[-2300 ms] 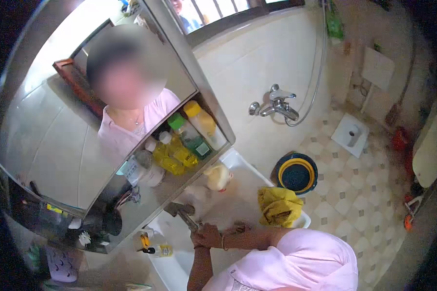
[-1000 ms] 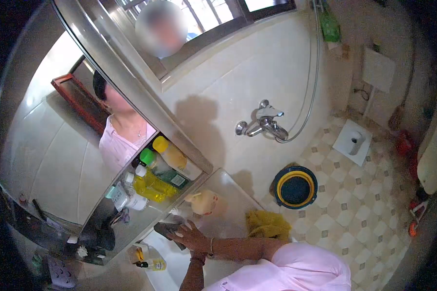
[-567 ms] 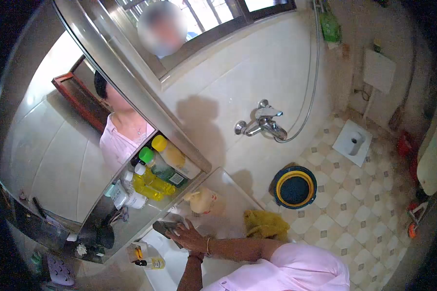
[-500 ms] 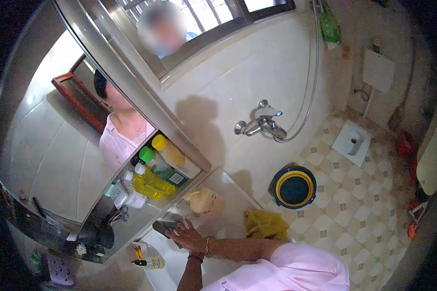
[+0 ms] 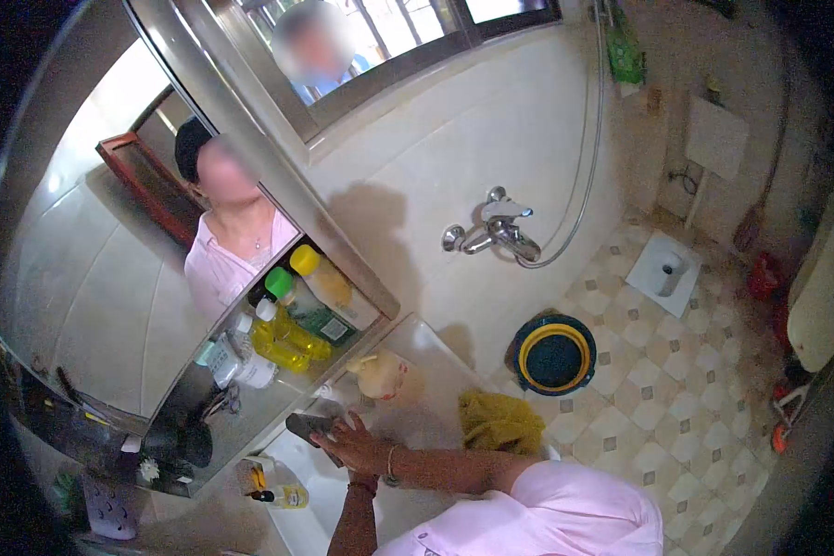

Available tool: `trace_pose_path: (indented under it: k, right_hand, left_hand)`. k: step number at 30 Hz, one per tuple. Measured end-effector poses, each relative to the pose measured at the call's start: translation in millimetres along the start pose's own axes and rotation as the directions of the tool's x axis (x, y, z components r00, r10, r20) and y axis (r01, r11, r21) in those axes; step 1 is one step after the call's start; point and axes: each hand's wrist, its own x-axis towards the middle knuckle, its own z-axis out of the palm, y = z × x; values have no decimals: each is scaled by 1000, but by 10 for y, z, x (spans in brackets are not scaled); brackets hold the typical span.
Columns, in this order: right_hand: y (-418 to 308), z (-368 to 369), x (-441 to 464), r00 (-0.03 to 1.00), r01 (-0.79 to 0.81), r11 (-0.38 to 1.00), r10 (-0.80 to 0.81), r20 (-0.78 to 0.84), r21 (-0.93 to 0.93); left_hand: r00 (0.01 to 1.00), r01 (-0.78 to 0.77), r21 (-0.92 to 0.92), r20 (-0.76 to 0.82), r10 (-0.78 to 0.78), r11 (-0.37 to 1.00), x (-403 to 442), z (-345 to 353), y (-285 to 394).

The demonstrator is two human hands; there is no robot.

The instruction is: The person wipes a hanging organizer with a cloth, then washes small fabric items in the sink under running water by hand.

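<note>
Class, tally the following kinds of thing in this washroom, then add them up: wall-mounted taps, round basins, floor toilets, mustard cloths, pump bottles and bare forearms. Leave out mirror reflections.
Wall-mounted tap: 1
Round basin: 1
Floor toilet: 1
Mustard cloth: 1
Pump bottle: 1
Bare forearms: 2
Total: 7

A dark grey, elongated object (image 5: 307, 430) with blunt edges slants over the white basin (image 5: 317, 486), partly covered

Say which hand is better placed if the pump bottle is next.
Right, I'd judge: the right hand lies uppermost, nearer the pump bottle. The left forearm comes in farther from it, its hand mostly hidden.
</note>
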Motion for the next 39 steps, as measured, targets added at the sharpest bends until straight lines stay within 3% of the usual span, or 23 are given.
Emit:
trace_pose_path:
  k: [3, 5, 9, 14, 21, 23, 24, 26, 30, 32, 34, 37, 38, 39]
  right_hand:
    - [-23, -39, 20, 997, -59, 994, 55, 49, 96]
    - [-28, -16, 10, 998, -24, 1000, 23, 55, 11]
    - [3, 69, -41, 998, -22, 999, 19, 62, 35]
    - [28, 156, -84, 985, 12, 998, -2, 171, -58]
    - [-49, 1, 36, 999, 10, 1000, -10, 42, 5]
    - [-59, -67, 93, 968, -68, 992, 40, 249, 106]
    - [-57, -78, 118, 968, -67, 992, 39, 247, 104]
    - [-42, -78, 164, 998, 55, 996, -55, 6, 74]
    - [29, 171, 64, 980, 55, 997, -65, 190, 59]
    - [52, 349, 42, 988, 137, 986, -130, -80, 95]
    - [44, 237, 60, 986, 164, 985, -161, -41, 61]
    - [22, 109, 181, 976, 203, 979, -201, 83, -22]
    - [16, 95, 231, 963, 224, 972, -210, 167, -67]
    - [5, 79, 277, 963, 227, 971, -213, 167, -70]
  left_hand:
    - [1000, -3, 2, 4, 3, 1000, 8, -17, -8]
    - [1000, -6, 2, 5, 6, 1000, 5, -25, -17]
    - [1000, -11, 0, 7, 11, 1000, -2, -59, -39]
    - [999, -34, 6, 29, 34, 999, -38, -151, -86]
    - [945, -83, -134, 303, 121, 988, -302, -256, -215]
    - [976, -157, 63, 165, 145, 986, -340, -182, -146]
    - [980, -172, 147, 122, 154, 974, -361, -165, -92]
    - [982, -188, 276, 84, 171, 943, -423, -184, 2]
    - [978, -202, 487, 49, 204, 850, -644, -264, 246]
    - [975, -204, 532, 38, 217, 822, -672, -264, 298]
    - [971, -218, 525, 34, 236, 823, -661, -265, 239]
    - [922, -382, 351, 78, 380, 855, -506, -119, -290]
    - [891, -448, 361, 100, 444, 818, -505, -130, -254]
    - [843, -495, 658, 204, 498, 568, -544, -112, -219]
